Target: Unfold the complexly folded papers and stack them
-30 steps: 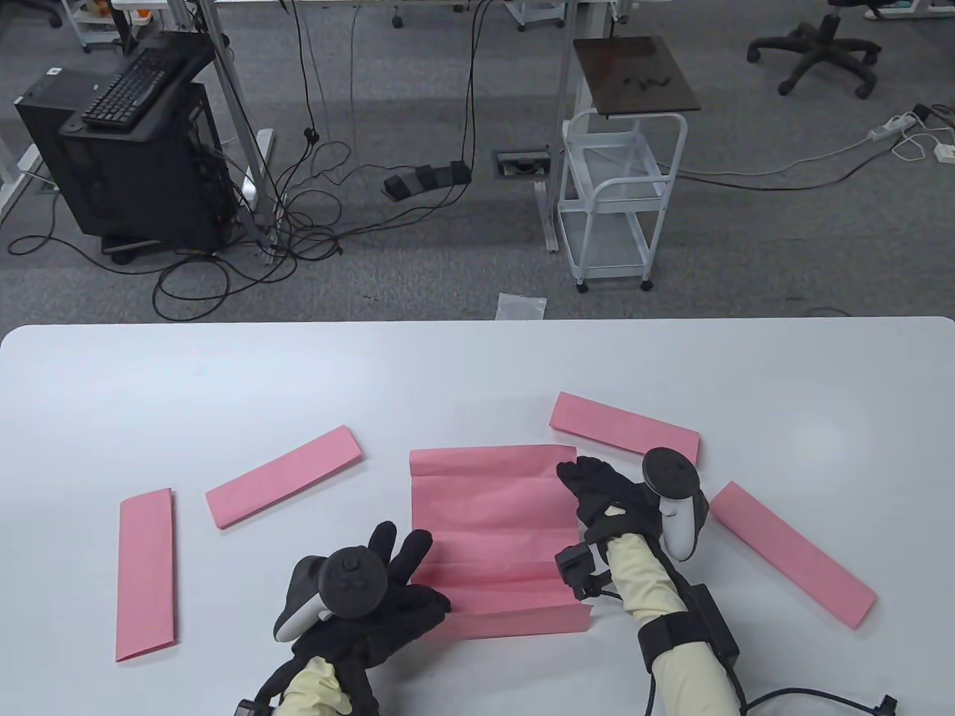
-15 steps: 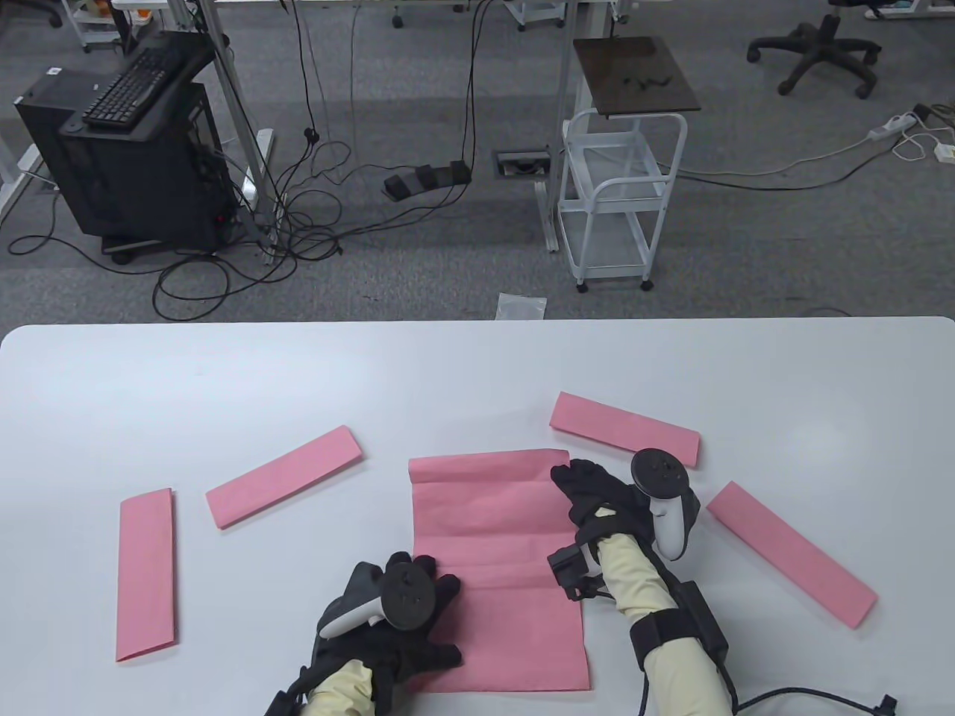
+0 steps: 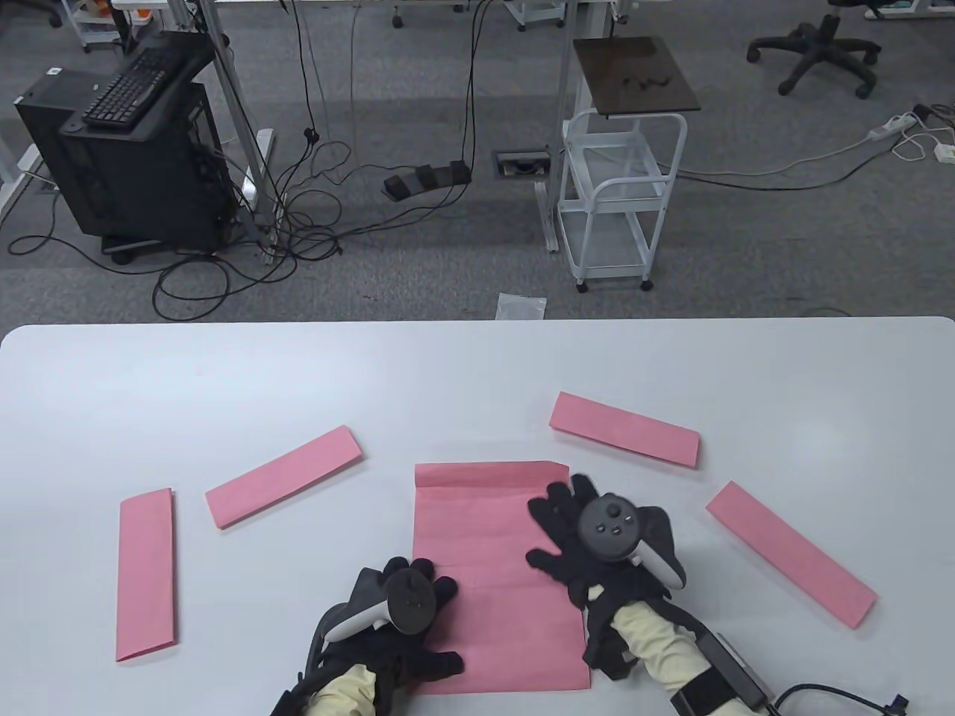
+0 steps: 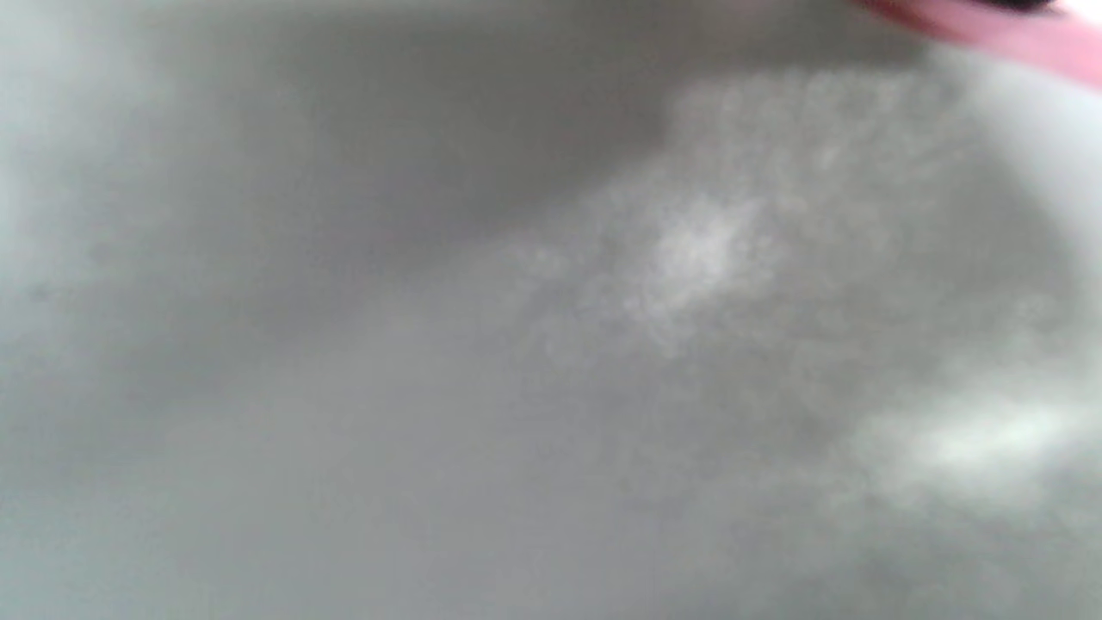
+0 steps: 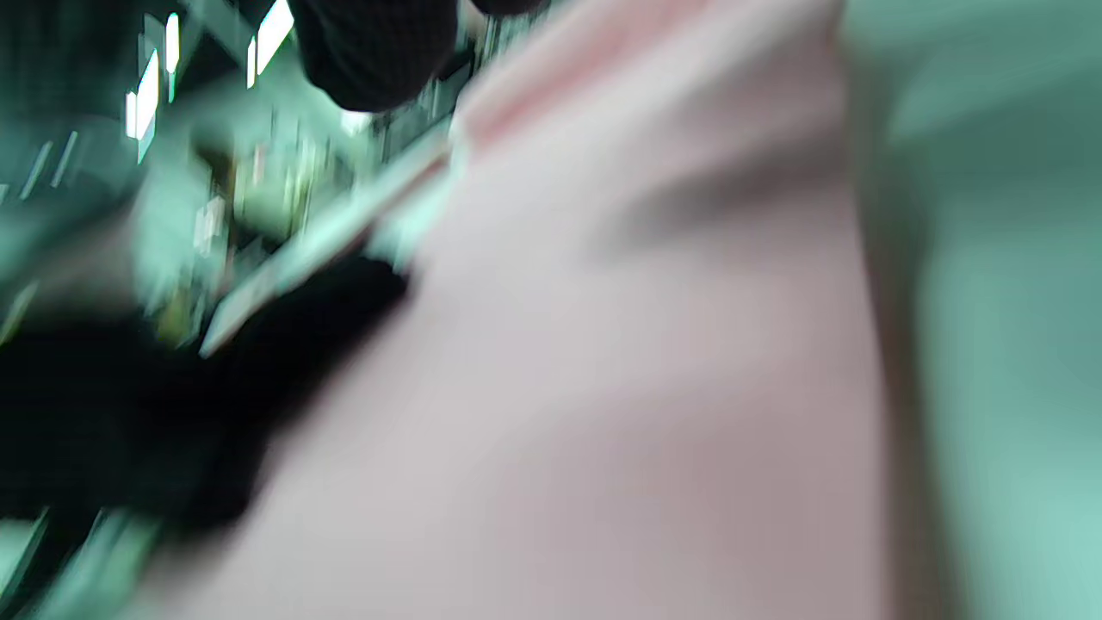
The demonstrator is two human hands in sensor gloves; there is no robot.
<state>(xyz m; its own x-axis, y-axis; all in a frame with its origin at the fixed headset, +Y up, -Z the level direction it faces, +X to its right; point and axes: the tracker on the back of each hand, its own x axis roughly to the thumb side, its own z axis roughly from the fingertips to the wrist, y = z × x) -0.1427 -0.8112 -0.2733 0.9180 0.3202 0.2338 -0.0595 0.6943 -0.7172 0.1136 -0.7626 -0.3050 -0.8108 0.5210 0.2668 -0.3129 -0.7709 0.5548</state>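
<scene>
A large unfolded pink sheet [image 3: 485, 552] lies flat at the table's front centre, with crease lines and a narrow folded flap still along its far edge. My left hand [image 3: 418, 597] rests flat on its lower left part. My right hand [image 3: 567, 537] lies flat with spread fingers on its right edge. Several folded pink strips lie around it: one at far left [image 3: 146, 574], one left of centre [image 3: 283, 476], one behind my right hand [image 3: 625, 438], one at the right [image 3: 789, 552]. The right wrist view shows the pink sheet [image 5: 620, 387], blurred. The left wrist view shows blurred grey table.
The white table [image 3: 448, 373] ends at a far edge with carpet floor beyond. A white trolley [image 3: 623, 201] and a black computer stand [image 3: 127, 149] are on the floor behind.
The sheet's near fold came open toward me and the sheet now lies flat. My left hand moved right onto it. My right hand turned palm down and slid onto the sheet's right edge.
</scene>
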